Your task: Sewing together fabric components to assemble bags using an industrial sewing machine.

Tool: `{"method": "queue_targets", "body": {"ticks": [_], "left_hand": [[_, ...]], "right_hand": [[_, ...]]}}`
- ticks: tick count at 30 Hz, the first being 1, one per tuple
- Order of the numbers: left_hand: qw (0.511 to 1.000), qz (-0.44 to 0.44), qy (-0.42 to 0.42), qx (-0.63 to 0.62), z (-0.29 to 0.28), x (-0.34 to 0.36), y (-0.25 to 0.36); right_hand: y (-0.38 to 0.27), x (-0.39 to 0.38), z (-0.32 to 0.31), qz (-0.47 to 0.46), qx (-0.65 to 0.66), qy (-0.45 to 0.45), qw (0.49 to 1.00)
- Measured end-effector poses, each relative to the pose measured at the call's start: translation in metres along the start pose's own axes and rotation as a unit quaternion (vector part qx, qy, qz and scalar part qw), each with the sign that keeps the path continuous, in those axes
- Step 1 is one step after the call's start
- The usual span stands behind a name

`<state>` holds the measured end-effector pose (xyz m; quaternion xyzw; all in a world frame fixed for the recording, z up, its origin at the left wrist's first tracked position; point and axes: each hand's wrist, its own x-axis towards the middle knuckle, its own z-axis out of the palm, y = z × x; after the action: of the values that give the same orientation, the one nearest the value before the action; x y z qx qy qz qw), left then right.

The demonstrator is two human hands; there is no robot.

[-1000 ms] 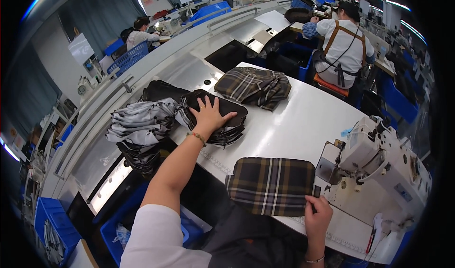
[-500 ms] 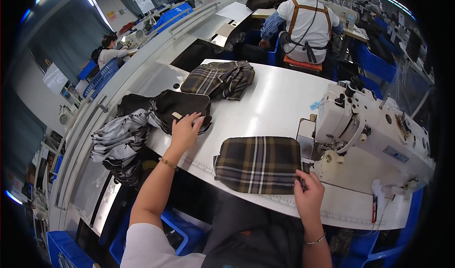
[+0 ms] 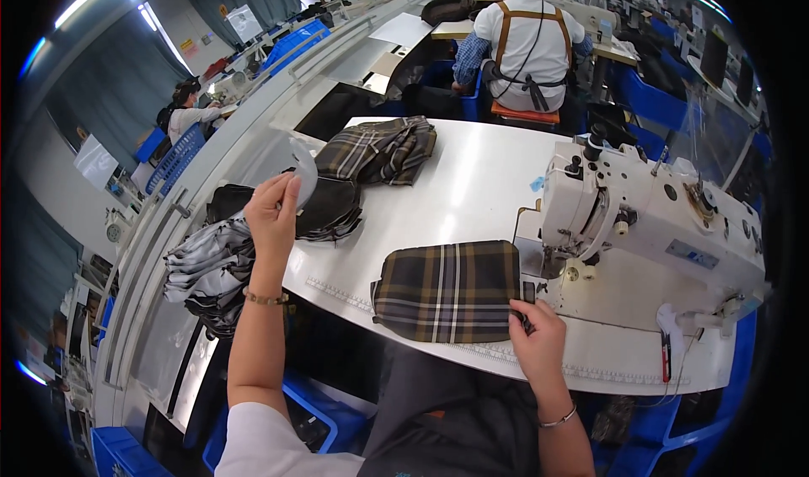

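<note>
My left hand (image 3: 271, 210) is raised over the stack of dark fabric pieces (image 3: 335, 210), fingers pinched together. A pale, greyish curved piece (image 3: 305, 172) rises from its fingertips; it is blurred, and its kind is unclear. My right hand (image 3: 539, 335) pinches the lower right corner of a plaid fabric panel (image 3: 447, 292), by a small black tab. That panel, brown and black with white stripes, lies flat on the white table beside the sewing machine (image 3: 632, 207). Its right edge is close to the needle area.
Crumpled plaid pieces (image 3: 379, 152) lie at the back of the table (image 3: 472, 174). Bundled grey-and-white pieces (image 3: 211, 262) hang at the left edge. Red-handled snips (image 3: 666, 355) lie at the right. A co-worker (image 3: 527, 47) sits ahead, back turned. Blue bins (image 3: 324, 418) stand below.
My left hand has lifted from the dark stack and moved left, now with a pale piece at its fingers. My right hand stays at the plaid panel's corner. The view has shifted slightly.
</note>
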<state>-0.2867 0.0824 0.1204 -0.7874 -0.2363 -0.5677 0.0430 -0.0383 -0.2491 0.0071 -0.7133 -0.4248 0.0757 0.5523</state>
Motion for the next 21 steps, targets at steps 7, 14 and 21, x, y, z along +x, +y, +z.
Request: {"method": "queue_targets", "body": {"ticks": [7, 14, 21], "left_hand": [[0.958, 0.112, -0.262, -0.035, 0.028, -0.029, 0.196], [0.867, -0.023, -0.444, -0.224, 0.069, -0.095, 0.243], [0.91, 0.127, -0.234, -0.318, -0.025, -0.041, 0.239]], "right_hand": [[-0.001, 0.001, -0.01, -0.046, -0.064, 0.017, 0.997], [-0.001, 0.002, -0.005, 0.024, 0.068, 0.042, 0.996], [0.007, -0.004, -0.013, 0.043, 0.0, 0.055, 0.998]]}}
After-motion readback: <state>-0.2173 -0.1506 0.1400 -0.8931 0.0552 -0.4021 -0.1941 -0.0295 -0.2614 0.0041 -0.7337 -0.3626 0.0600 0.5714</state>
